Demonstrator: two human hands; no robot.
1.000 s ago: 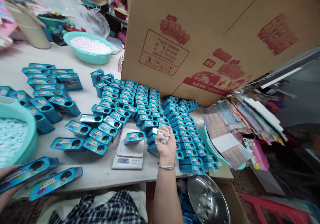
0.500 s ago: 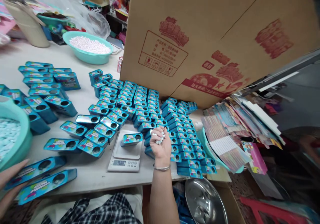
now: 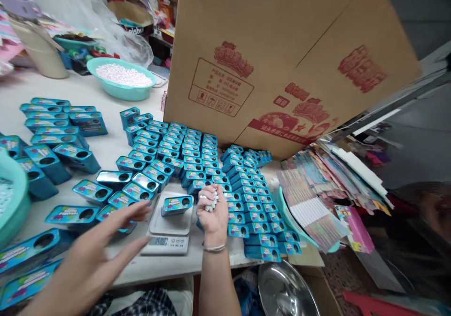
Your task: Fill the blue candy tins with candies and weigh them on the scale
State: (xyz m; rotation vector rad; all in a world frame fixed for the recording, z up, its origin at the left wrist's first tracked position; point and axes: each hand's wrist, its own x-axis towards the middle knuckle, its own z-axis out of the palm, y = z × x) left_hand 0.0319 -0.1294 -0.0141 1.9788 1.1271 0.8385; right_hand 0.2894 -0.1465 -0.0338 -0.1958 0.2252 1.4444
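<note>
My right hand [image 3: 213, 212] is closed around several small pale candies [image 3: 211, 204], which show between the curled fingers. It hovers just right of a white digital scale [image 3: 171, 225]. On the scale's plate stands a blue tin [image 3: 177, 204] with a round dark hole in its top; the display seems to read 158.8. My left hand [image 3: 95, 255], slightly blurred, reaches in from the lower left, fingers and thumb apart and nothing between them. Its fingertips are left of the scale, above several other blue tins [image 3: 92, 191].
Rows of blue tins [image 3: 252, 198] fill the table's middle and right. A large cardboard box [image 3: 268, 39] stands behind them. Turquoise basins hold candies: a back basin [image 3: 123, 90] and a left basin [image 3: 17, 208]. A metal bowl [image 3: 282, 288] sits below the table's front edge.
My left hand has moved right from the tins at the far left toward the scale. My right hand stays closed on the candies, now nearer the scale's tin. The view has shifted slightly.
</note>
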